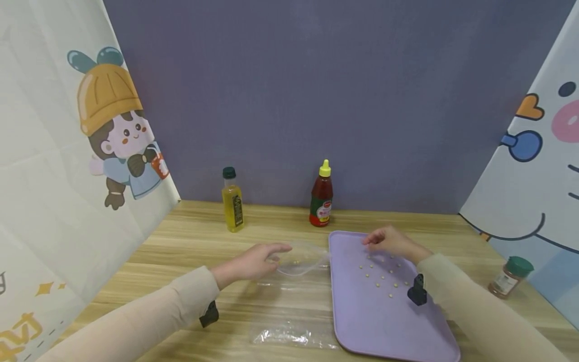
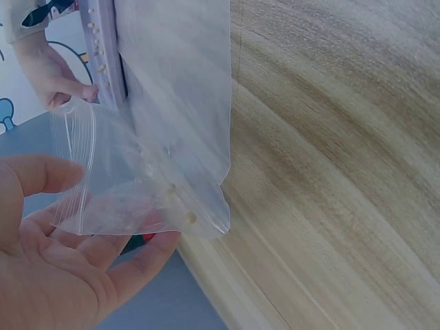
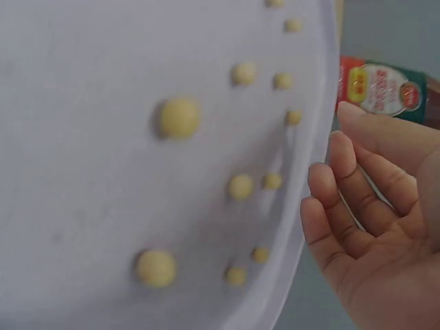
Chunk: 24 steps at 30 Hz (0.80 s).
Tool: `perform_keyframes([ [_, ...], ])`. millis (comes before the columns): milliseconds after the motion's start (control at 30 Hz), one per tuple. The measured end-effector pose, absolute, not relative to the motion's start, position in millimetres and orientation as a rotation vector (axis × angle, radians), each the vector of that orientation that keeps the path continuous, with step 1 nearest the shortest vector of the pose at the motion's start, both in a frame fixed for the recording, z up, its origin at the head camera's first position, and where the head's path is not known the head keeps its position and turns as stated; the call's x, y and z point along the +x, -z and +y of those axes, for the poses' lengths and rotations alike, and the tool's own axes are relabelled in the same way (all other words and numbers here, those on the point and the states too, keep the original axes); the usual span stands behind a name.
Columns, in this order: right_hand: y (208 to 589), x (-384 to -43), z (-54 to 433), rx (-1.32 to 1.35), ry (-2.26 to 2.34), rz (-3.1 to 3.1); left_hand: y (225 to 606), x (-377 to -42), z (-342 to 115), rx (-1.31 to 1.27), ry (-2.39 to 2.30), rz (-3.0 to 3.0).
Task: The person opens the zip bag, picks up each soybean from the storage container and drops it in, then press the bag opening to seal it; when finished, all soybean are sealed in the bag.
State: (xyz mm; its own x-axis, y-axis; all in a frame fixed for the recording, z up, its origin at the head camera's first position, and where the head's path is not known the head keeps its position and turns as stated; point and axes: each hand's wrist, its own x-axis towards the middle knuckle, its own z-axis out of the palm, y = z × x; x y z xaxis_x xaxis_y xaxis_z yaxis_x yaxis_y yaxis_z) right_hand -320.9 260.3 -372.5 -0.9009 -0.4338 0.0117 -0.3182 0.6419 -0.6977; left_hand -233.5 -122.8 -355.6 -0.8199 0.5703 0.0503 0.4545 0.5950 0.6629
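My left hand (image 1: 253,261) holds a clear zip bag (image 2: 103,158) near its mouth, thumb on one side and fingers beneath the other. A couple of pale yellow soybeans (image 2: 190,218) show inside the bag, whose lower part lies flat on the table. Over the far part of the lilac tray (image 1: 375,327) hovers my right hand (image 1: 391,242), its fingers loosely bent. Nothing shows between its thumb and fingertips in the right wrist view. Several soybeans (image 3: 179,118) are scattered across the tray, below that hand.
Behind the bag stands an oil bottle (image 1: 233,206) with a dark cap. A red sauce bottle (image 1: 321,198) with a yellow tip is just beyond the tray's far left corner. To the tray's right sits a green-lidded spice jar (image 1: 510,277). A grey-purple panel (image 1: 289,100) backs the table.
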Motion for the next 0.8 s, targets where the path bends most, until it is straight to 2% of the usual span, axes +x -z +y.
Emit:
perform_keyframes([
  [400,389.5,-328.0,265.2,-0.689,1.003,2.683,354.4,-233.0,-123.1,0.849,-1.019,2.661],
  [800,385.8,-327.6,266.6,-0.602,1.032,2.726,354.6,-231.5,-122.2,0.821,-1.005,2.665],
])
